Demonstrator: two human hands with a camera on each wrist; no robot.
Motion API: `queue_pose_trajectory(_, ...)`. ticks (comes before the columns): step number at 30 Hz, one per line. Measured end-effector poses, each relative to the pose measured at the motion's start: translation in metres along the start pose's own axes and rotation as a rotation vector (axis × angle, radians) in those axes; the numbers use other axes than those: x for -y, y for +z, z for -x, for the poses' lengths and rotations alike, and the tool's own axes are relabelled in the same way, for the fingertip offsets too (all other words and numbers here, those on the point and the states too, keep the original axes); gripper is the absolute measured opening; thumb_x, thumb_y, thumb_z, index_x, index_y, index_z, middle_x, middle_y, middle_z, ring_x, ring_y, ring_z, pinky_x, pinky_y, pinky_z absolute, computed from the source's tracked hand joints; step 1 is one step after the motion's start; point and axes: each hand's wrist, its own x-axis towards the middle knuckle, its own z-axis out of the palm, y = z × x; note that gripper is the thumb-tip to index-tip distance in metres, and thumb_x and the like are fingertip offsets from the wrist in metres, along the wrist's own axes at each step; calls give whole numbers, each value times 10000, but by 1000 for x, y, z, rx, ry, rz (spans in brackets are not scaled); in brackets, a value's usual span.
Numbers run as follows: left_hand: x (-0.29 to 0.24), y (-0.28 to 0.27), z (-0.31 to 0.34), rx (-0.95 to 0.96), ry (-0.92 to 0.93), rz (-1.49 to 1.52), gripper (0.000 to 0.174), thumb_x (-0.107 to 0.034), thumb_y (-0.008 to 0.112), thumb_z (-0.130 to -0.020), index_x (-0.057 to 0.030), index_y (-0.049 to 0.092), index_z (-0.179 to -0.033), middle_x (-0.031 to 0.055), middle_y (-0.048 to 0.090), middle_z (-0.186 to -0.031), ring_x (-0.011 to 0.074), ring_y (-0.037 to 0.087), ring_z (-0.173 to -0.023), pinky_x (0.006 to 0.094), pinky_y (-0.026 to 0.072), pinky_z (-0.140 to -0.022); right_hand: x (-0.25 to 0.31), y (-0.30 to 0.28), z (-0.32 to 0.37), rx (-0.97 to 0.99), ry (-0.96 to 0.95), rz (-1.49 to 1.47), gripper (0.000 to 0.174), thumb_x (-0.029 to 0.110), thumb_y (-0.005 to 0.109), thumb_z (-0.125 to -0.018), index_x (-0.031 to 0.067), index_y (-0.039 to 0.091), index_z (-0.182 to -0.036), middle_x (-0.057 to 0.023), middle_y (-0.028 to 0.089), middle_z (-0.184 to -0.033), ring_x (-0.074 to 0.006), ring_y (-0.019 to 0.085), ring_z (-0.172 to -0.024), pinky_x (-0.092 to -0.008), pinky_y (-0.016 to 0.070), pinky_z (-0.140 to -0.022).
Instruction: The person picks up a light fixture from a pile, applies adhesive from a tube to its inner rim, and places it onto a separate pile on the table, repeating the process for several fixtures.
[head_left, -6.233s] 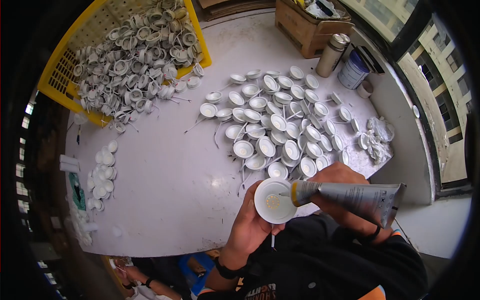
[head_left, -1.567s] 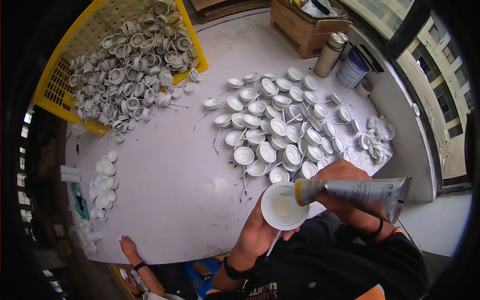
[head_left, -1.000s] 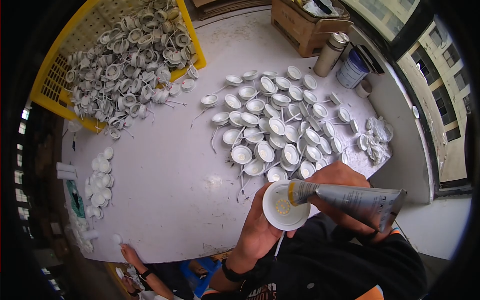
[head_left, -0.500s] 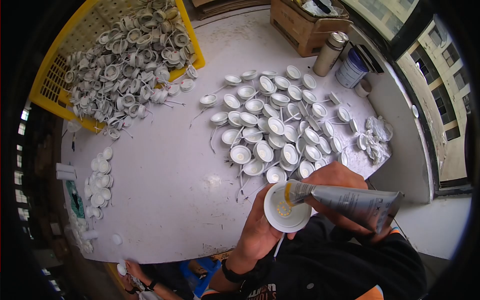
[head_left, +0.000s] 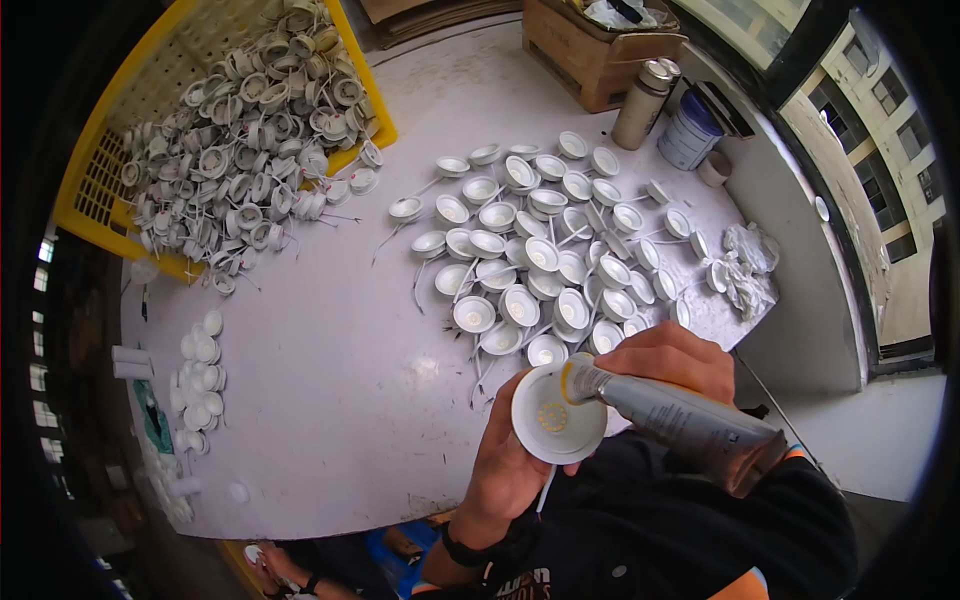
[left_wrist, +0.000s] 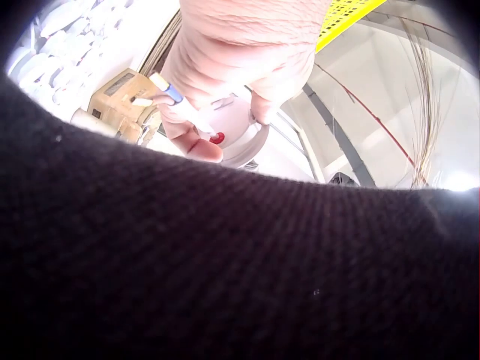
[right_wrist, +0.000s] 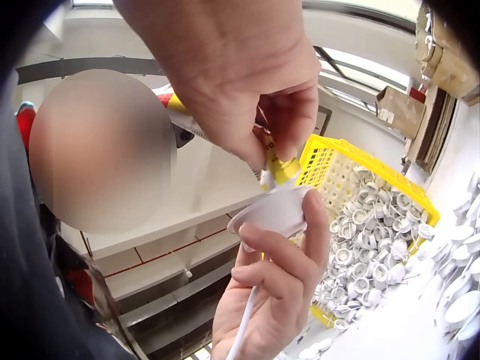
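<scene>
In the head view my left hand (head_left: pixel 497 480) holds a white LED downlight (head_left: pixel 577 440) by its underside, its dish facing up. A ring of yellow LED dots shows inside the dish. My right hand (head_left: pixel 685 358) grips a silver glue tube (head_left: pixel 670 418) with a yellow band at its neck. The tube lies tilted, its nozzle end over the dish's upper right rim. In the right wrist view the tube's yellow neck (right_wrist: pixel 283 169) points down at the downlight (right_wrist: pixel 274 214), fingers curled beneath it. A white cable (left_wrist: pixel 184 111) leaves the downlight's back in the left wrist view.
Many similar downlights (head_left: pixel 485 245) lie spread on the table beyond my hands. A yellow crate (head_left: pixel 388 120) heaped with white parts stands at the back left. White caps (head_left: pixel 205 348) line the left. A flask (head_left: pixel 640 105), a tub (head_left: pixel 690 135) and a cardboard box (head_left: pixel 590 55) stand back right.
The tube's tail has dropped lower and swung left, its neck staying at the dish. The downlight has shifted slightly left in view. Another person's hand has come off the table at lower left.
</scene>
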Motion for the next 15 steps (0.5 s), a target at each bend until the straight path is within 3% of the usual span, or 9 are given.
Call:
queue_pose_trajectory(13, -8, 9, 4, -88, 84, -79, 656, -253, 607, -761, -56, 220, -1252, 121, 415, -1145, 207, 513, -931, 314, 473, -662, 6, -16, -1, 119, 27, 22, 354, 88, 655, -615, 24, 580, -956, -91, 556, -785, -211, 588, -665, -269, 478, -557)
queue_pose_trajectory(15, -8, 9, 3, -125, 139, -167, 640, -220, 624, -749, -45, 248, -1237, 106, 419, -1146, 194, 501, -969, 307, 465, -743, 10, -21, -3, 181, 93, -7, 339, 78, 657, -608, 33, 585, -936, -77, 549, -767, -205, 578, -639, -274, 468, -542)
